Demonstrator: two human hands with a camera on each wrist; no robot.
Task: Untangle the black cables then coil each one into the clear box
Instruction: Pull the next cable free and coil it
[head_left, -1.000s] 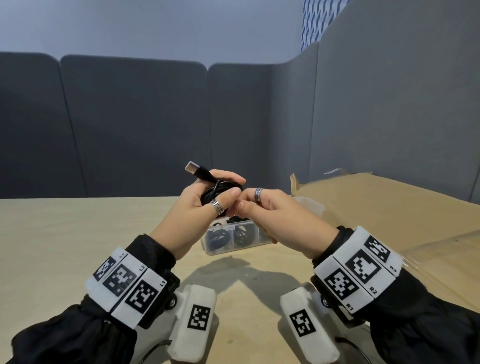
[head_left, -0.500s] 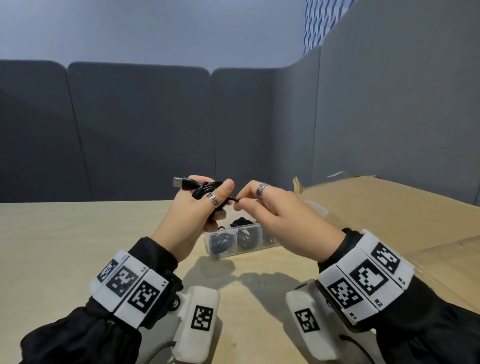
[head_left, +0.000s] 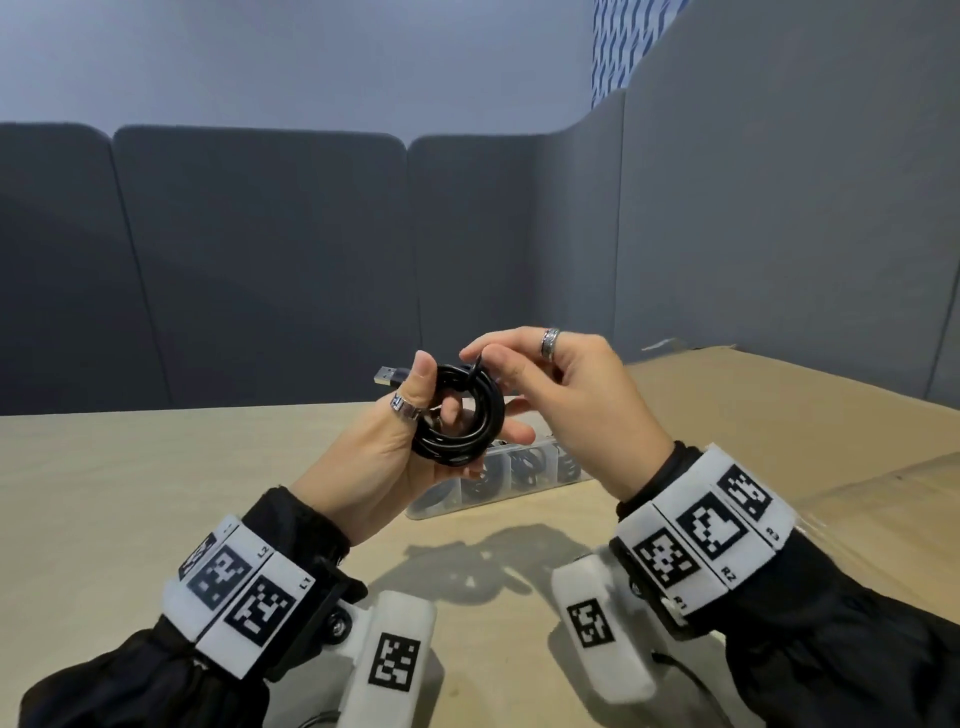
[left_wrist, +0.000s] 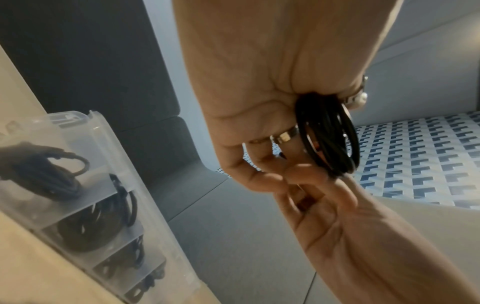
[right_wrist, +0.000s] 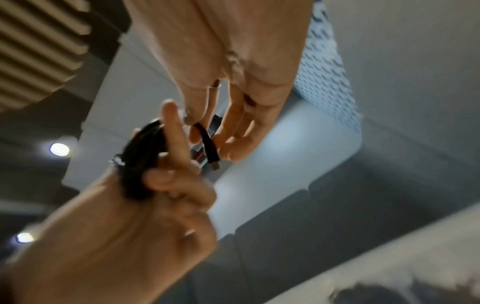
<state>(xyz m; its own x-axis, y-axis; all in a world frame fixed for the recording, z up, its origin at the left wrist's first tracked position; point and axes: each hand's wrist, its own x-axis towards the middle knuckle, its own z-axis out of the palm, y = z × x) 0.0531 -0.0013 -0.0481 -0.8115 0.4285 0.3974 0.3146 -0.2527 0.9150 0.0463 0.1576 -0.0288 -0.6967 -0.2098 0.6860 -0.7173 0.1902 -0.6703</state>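
Note:
My left hand (head_left: 395, 447) holds a coiled black cable (head_left: 475, 415) upright above the table, thumb on the near side of the loops and fingers behind them. A USB plug (head_left: 389, 375) sticks out to the left past the thumb. My right hand (head_left: 561, 395) pinches the cable's other end (right_wrist: 209, 144) at the top of the coil. In the left wrist view the coil (left_wrist: 327, 135) hangs from the left hand (left_wrist: 272, 113). The clear box (head_left: 519, 470) lies on the table behind the hands, with several black coils in its compartments (left_wrist: 70, 185).
A wooden table (head_left: 104, 493) carries the box. A flattened cardboard sheet (head_left: 779, 415) covers the right side. Grey partition panels (head_left: 260, 260) close off the back and right.
Both hands have lifted and the coil has turned to face me as a neat ring. The right hand has brought the free end up to the top of the coil.

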